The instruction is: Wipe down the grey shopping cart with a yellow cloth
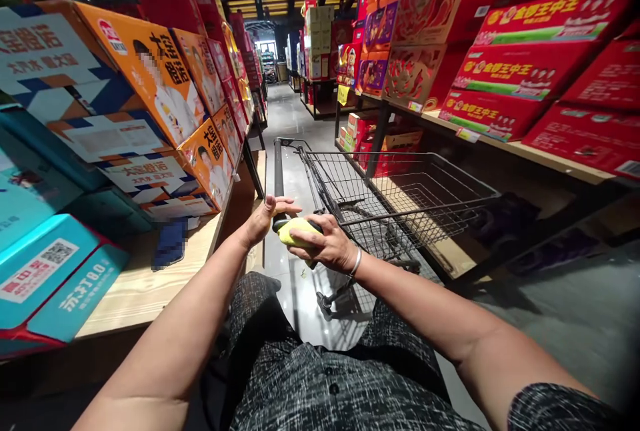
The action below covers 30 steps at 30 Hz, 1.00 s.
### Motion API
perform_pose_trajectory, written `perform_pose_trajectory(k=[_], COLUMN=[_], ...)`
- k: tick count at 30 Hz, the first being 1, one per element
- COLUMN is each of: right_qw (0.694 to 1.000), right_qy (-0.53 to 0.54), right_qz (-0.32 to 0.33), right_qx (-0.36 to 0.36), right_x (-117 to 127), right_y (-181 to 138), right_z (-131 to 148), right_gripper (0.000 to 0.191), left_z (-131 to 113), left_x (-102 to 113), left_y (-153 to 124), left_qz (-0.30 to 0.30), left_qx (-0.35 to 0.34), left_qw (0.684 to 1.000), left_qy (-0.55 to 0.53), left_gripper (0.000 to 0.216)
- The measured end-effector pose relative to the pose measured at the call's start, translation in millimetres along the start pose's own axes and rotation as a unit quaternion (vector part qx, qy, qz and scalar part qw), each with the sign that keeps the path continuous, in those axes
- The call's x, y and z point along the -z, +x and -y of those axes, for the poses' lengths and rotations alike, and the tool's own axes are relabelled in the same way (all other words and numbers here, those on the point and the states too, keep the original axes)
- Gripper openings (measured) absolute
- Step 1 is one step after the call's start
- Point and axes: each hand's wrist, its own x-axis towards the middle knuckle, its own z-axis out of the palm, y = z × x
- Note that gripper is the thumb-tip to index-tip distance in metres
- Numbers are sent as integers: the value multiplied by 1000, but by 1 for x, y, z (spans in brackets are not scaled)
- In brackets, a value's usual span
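A yellow cloth is bunched in my right hand, its fingers closed over it at the near end of the cart's dark handle. My left hand is at the other side of that handle, thumb up and fingers stretched across toward the cloth; whether it touches the bar I cannot tell. The black wire shopping cart stands sideways before me, its basket to the right. Part of the handle is hidden behind my hands and the cloth.
Orange drink cartons and teal boxes fill the left shelf, where a dark blue item lies on the wood. Red gift boxes are stacked on the right shelf. A tiled aisle runs ahead between the shelves.
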Motion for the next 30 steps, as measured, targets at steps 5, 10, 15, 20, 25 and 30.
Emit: perform_pose_trajectory(k=[5,10,15,20,25,30], right_qw=[997,986,986,982,988,986], right_qy=[-53,-135,-100,-92,-101,-103], right_qz=[-23,-49,-108,-152,-112,24], right_qx=[-60,-83,-77,-56,-43,-130], right_x=[-18,-33,-29,-19,-46,-67], right_y=[-71,-126,-84,-16,-36,-109], right_z=[-29,-38,-30,-32,-43,-44], right_gripper=[34,26,28,38,32,25], left_z=[6,2,-23,-50,-47,-30], left_x=[2,5,2,-18,-35,-28], left_y=[6,21,34,36,29,29], left_qz=[-13,-19,1,-30,-5,12], left_qx=[-14,3,40,-21,19,-29], left_qw=[999,994,956,946,911,862], left_qy=[39,108,291,323,412,505], left_gripper=[102,100,71,59,54,47])
